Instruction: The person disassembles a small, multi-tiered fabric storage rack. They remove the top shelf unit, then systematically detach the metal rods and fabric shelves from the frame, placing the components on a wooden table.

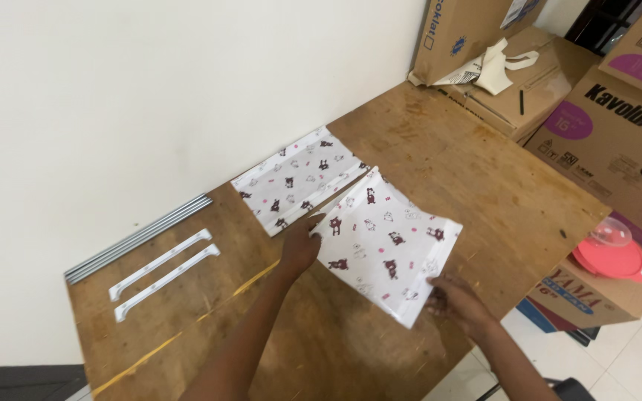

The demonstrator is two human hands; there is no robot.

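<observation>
1. The left hand (300,243) pinches the near-left edge of a white patterned panel (384,241), its grip closed on that edge.
2. The right hand (456,301) clamps the panel's lower corner, fingers curled under and thumb on top, so both grips have the same sheet.
3. The panel hangs between the two grips, tilted and lifted off the wooden bench (440,160) on the person's side, while its far edge reaches down to the bench.
4. Just beyond the left grip, a second matching panel (299,182) lies flat on the bench, its edge meeting the held one.
5. Well to the left of the left grip lie two white slotted strips (163,272), side by side, untouched, and past them a bundle of grey metal rods (139,238) along the wall.
6. By my reading: one panel laid, one in hand, strips and rods not yet used.
7. Cardboard boxes (603,141) stand off beyond the right grip.
</observation>
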